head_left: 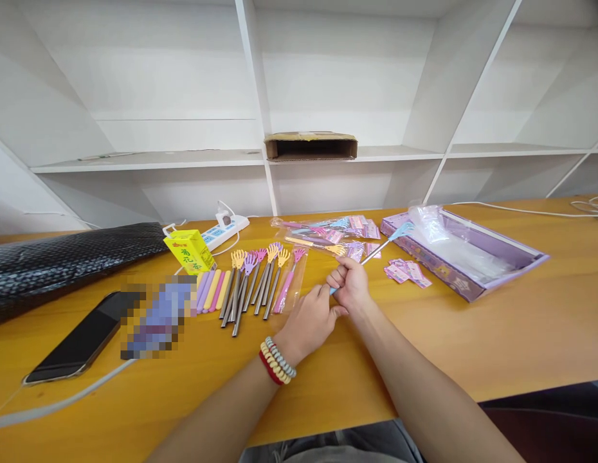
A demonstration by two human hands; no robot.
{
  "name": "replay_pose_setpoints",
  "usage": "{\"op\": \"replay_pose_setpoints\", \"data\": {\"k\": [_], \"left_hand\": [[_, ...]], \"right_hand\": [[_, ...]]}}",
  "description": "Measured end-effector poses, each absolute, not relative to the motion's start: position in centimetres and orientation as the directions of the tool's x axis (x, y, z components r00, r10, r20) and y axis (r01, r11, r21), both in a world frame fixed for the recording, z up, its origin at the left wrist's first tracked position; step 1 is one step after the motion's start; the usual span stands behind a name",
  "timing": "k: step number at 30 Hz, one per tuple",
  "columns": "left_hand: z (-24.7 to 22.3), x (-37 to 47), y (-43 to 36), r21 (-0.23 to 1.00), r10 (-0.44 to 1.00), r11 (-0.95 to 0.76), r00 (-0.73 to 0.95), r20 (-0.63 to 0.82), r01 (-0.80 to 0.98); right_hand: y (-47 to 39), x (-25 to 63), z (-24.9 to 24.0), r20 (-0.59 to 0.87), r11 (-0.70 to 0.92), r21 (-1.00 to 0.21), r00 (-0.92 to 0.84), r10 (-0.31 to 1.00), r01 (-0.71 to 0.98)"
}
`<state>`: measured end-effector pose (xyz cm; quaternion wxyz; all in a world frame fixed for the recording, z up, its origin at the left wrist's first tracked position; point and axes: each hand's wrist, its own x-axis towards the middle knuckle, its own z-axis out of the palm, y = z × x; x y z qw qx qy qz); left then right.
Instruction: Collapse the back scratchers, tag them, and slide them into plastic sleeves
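A back scratcher [377, 248] with a light blue claw head and metal shaft points up and to the right. My right hand [353, 287] is closed around it below the shaft. Beside it, my left hand [311, 321] is closed on the lower end, where a bit of blue handle shows between the hands; the rest of the handle is hidden. To the left lie several metal shafts with claw heads [251, 283] in yellow, pink and purple. Next to them is a row of coloured handles [213, 292]. A pink back scratcher in a clear bag [288, 283] lies nearest my left hand.
Bagged back scratchers [323, 241] lie behind my hands. Small pink cards [407, 272] and a purple box [472, 283] with clear bags are at right. A yellow drink carton [189, 251], power strip [226, 233], phone [81, 337] and black wrapped bundle [72, 260] are at left.
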<state>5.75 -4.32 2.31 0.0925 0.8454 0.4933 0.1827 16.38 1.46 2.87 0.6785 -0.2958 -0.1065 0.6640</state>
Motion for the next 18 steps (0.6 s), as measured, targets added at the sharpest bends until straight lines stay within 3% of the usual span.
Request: {"op": "replay_pose_setpoints", "data": {"k": [9, 18], "left_hand": [[2.13, 5.36, -3.52, 0.264, 0.919, -0.395, 0.378, 0.113, 0.88], [2.11, 6.22, -3.89, 0.181, 0.949, -0.314, 0.301, 0.093, 0.932]], "right_hand": [[1.27, 15.82, 2.95, -0.268, -0.115, -0.564, 0.05, 0.962, -0.818], [1.13, 15.96, 3.12, -0.26, -0.043, -0.632, 0.159, 0.952, -0.774]]}}
